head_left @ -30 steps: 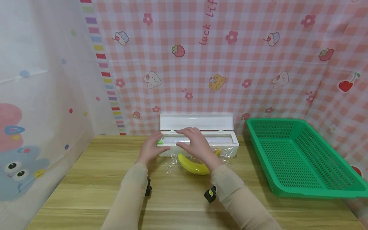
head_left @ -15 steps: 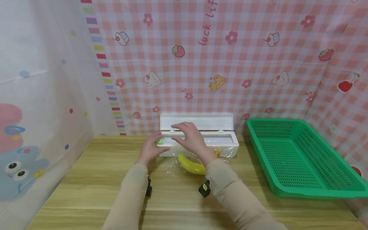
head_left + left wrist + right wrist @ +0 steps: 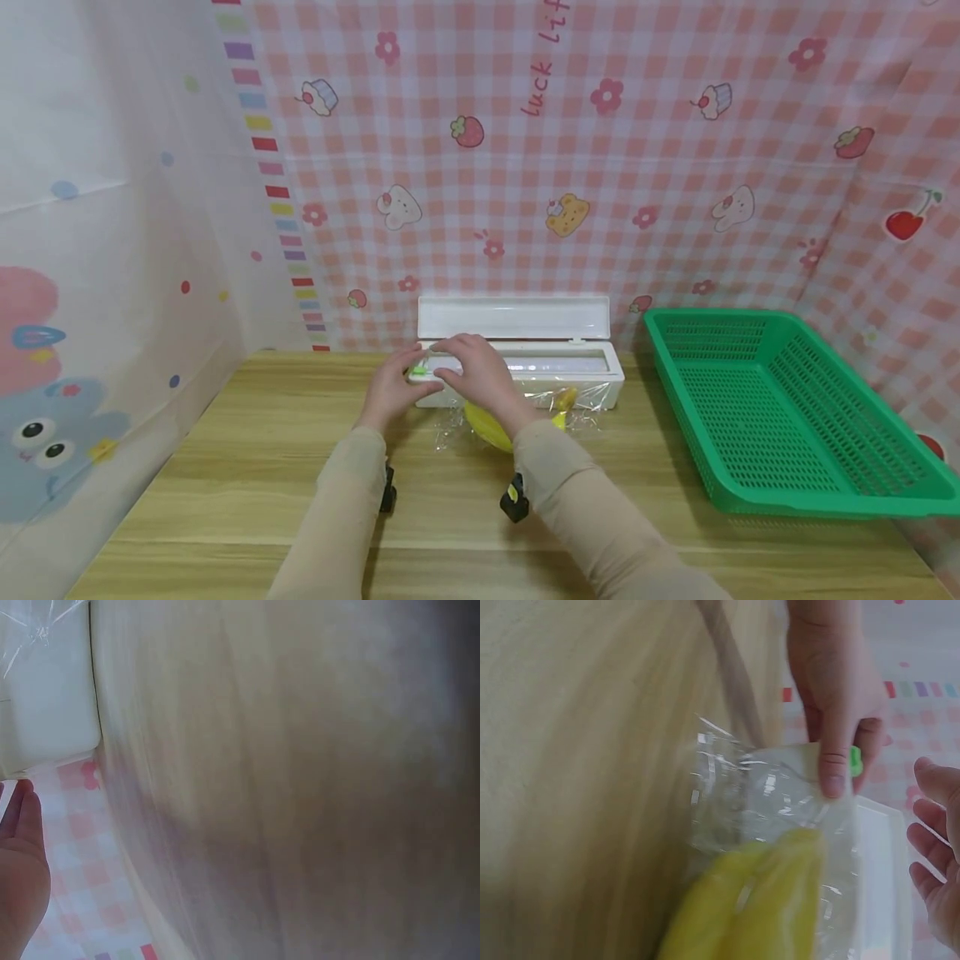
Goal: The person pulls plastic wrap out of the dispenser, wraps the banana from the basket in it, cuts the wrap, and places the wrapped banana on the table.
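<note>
Left hand [image 3: 392, 388]: at the left end of the dispenser [image 3: 570, 377], thumb and finger pinching the green slider [image 3: 417, 372]; unmoved since a second ago.
Right hand [image 3: 474, 377]: fingers relaxed, holding nothing, over the dispenser slot; has shifted left toward the slider.
Banana [image 3: 487, 423]: on the counter [image 3: 225, 467] just near of the dispenser, under the film [image 3: 581, 398], partly hidden by the right wrist.
Basket [image 3: 780, 408]: right, well apart.
Reading: both hands now meet at the slider end; a cut looks imminent.

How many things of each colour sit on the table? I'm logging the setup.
White: 1, the wrap box
Yellow: 1, the banana
Green: 1, the basket
Clear: 1, the plastic wrap
Total: 4
</note>
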{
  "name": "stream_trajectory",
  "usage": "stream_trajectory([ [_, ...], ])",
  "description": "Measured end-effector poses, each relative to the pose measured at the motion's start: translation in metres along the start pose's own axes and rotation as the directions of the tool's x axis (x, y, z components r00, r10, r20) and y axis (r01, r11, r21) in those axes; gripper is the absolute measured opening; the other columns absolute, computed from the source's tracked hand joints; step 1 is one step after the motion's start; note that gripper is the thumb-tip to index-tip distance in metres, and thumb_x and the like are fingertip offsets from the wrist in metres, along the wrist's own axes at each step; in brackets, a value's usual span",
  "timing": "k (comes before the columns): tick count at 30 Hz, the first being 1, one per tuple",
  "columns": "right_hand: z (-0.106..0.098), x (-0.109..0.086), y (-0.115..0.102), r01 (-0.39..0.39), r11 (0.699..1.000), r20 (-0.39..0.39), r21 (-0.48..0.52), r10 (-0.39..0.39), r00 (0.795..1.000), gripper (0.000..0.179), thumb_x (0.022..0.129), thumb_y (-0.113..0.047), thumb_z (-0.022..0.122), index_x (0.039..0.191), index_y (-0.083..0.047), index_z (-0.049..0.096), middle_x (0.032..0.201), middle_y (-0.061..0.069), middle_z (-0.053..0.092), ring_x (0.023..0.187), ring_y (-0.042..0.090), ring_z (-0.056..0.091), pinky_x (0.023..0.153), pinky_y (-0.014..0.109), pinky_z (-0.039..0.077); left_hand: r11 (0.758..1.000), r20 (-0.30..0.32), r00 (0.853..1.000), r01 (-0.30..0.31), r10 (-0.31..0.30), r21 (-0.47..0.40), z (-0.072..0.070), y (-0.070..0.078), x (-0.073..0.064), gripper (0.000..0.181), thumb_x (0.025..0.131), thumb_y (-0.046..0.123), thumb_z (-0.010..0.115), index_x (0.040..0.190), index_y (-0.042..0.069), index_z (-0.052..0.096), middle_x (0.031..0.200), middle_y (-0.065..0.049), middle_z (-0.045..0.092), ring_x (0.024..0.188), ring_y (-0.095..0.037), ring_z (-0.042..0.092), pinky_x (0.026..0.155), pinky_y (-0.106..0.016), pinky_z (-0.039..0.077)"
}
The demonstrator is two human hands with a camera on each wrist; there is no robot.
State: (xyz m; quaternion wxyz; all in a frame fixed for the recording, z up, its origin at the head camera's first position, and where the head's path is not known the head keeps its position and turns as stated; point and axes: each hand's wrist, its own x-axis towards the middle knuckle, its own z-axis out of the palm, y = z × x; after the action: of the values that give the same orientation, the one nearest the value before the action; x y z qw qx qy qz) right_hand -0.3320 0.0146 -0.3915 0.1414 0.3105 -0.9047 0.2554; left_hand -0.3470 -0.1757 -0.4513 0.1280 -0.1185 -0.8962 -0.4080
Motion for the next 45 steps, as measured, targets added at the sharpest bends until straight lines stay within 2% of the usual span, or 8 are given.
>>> stream_trajectory([
  [7,0.016,0.004,0.000,-0.018,1.000,0.061,-0.017,0.019,0.998,0.041,0.093,-0.025,0.071,0.132,-0.018,0.063,0.129,0.005,0.063,0.123,0.025,0.054,0.106,0.043,0.044,1.000,-0.016,0.999,-0.028,0.028,-0.005,0.000,-0.003,0.001,0.066,0.078,0.032,0.086,0.133,0.004,0.061,0.147,-0.012,0.049,0.139,-0.032,0.038,0.117,-0.049,0.027],
  [13,0.020,0.007,-0.004,-0.012,0.998,0.096,-0.063,0.018,0.995,0.039,0.092,-0.023,0.071,0.131,-0.020,0.064,0.124,0.003,0.065,0.114,0.021,0.059,0.099,0.039,0.049,0.998,-0.027,0.997,-0.066,0.065,-0.003,0.000,-0.006,0.002,0.063,0.077,0.024,0.087,0.130,0.001,0.062,0.144,-0.016,0.052,0.136,-0.035,0.042,0.116,-0.050,0.029],
  [21,0.029,0.015,-0.007,0.045,0.987,0.099,-0.155,-0.030,0.995,0.035,0.090,-0.017,0.073,0.125,-0.020,0.067,0.120,0.000,0.067,0.112,0.019,0.060,0.098,0.035,0.050,0.999,-0.017,0.999,-0.034,0.034,-0.019,-0.001,-0.004,0.001,0.059,0.078,0.017,0.085,0.129,0.000,0.062,0.145,-0.014,0.051,0.136,-0.035,0.042,0.116,-0.050,0.029],
  [30,0.035,0.021,-0.013,0.071,0.973,0.133,-0.219,-0.042,0.990,0.035,0.090,-0.014,0.073,0.124,-0.021,0.068,0.126,-0.001,0.065,0.116,0.018,0.059,0.102,0.032,0.047,0.995,-0.026,0.999,-0.044,0.042,-0.087,0.000,-0.005,0.001,0.049,0.077,0.004,0.082,0.123,-0.003,0.065,0.142,-0.018,0.052,0.133,-0.036,0.046,0.111,-0.045,0.039],
  [36,0.035,0.024,-0.015,0.096,0.958,0.137,-0.269,-0.061,0.989,0.034,0.089,-0.012,0.073,0.122,-0.021,0.070,0.122,-0.001,0.067,0.109,0.016,0.061,0.096,0.029,0.050,0.995,-0.025,0.999,-0.035,0.033,-0.095,0.000,-0.005,0.001,0.050,0.078,0.005,0.081,0.125,-0.004,0.064,0.142,-0.017,0.053,0.131,-0.036,0.048,0.110,-0.045,0.040],
  [45,0.036,0.026,-0.016,0.052,0.969,0.117,-0.240,-0.024,0.993,0.032,0.088,-0.013,0.073,0.118,-0.023,0.072,0.106,-0.003,0.069,0.092,0.013,0.062,0.080,0.023,0.053,0.995,-0.028,0.999,-0.030,0.027,-0.100,0.000,-0.004,0.001,0.049,0.076,0.005,0.083,0.121,-0.004,0.066,0.141,-0.018,0.054,0.130,-0.036,0.049,0.109,-0.045,0.041],
])
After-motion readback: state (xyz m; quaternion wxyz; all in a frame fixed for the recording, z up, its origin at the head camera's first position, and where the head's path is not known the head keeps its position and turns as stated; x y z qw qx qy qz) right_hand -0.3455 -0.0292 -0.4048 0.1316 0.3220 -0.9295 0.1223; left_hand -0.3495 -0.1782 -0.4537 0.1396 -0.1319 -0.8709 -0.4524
